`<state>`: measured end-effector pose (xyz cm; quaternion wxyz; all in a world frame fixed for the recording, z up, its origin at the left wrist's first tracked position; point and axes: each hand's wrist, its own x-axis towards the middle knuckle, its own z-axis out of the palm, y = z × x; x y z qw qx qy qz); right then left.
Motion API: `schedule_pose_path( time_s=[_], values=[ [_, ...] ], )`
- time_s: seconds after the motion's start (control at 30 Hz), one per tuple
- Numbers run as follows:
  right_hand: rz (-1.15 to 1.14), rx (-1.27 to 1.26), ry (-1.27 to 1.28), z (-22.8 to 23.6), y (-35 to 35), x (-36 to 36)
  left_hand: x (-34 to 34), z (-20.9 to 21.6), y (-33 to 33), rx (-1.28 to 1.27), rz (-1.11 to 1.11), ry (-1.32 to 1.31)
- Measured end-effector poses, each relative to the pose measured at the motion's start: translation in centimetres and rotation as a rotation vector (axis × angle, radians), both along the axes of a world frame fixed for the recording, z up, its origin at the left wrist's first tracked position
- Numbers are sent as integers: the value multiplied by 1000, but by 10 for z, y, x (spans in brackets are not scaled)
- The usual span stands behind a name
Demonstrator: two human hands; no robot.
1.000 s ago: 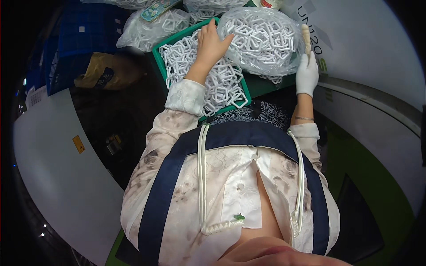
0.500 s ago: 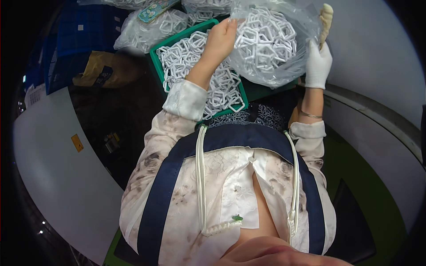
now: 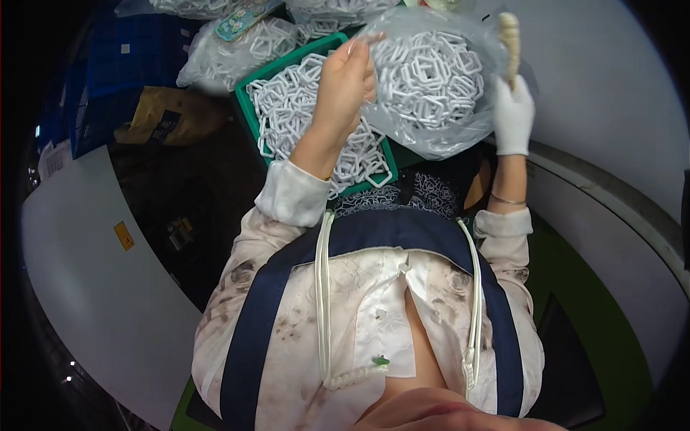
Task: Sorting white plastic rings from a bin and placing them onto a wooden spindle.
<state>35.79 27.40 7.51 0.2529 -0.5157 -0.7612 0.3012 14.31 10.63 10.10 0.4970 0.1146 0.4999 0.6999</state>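
Note:
A clear plastic bag full of white angular plastic links stands in front of me, at the right of a green tray. More of the same links lie heaped in the tray. My bare left hand is closed at the bag's left edge, above the tray, with its fingertips on the plastic. At the bag's right side, my right hand wears a white glove and is closed on the edge. One of its fingers, in a cream ribbed covering, points upward; the others are mostly hidden.
Several more bags of white links sit behind the tray, one with a patterned card on it. Blue bags and a brown paper package are at the left. A grey panel rises at the right.
The bag and its links have dropped a little toward me, and the links have shifted inside. Both hands have moved slightly nearer; my left hand has turned at the wrist.

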Motion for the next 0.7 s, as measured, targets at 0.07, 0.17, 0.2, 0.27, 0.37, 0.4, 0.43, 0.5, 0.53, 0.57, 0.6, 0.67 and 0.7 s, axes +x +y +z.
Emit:
schedule_pose_path(
  time_s=[0.07,0.17,0.2,0.27,0.37,0.4,0.43,0.5,0.53,0.57,0.6,0.67,0.7],
  values=[
    [-19,-99,103,39,-17,-4,2,18,-14,35,7,23],
    [-68,-20,176,48,-24,-9,1,35,-6,168,16,69],
    [-112,0,177,49,-24,-10,2,26,-4,167,18,71],
    [-59,-7,-8,17,-15,-8,5,-11,-5,11,-32,-67],
    [-77,-193,19,-14,-19,5,1,-20,-19,-50,5,8],
    [-81,-194,17,-17,-16,10,-2,-17,-21,-67,11,82],
    [-98,-125,101,-11,-18,7,-7,-11,-20,-137,55,345],
    [-157,-44,189,0,-25,5,-10,-9,-20,-125,235,927],
    [-156,-45,190,5,-28,5,-10,-7,-20,-100,424,1504],
    [-166,-110,99,8,-30,5,-7,-6,-18,-99,423,1504],
    [-177,-175,8,9,-31,6,0,-6,-13,-7,198,1507],
    [-194,-82,-84,-3,-35,8,16,-4,-1,179,-250,1473],
    [-207,8,-174,-10,-36,10,25,-15,6,184,-252,1471]
  ],
)
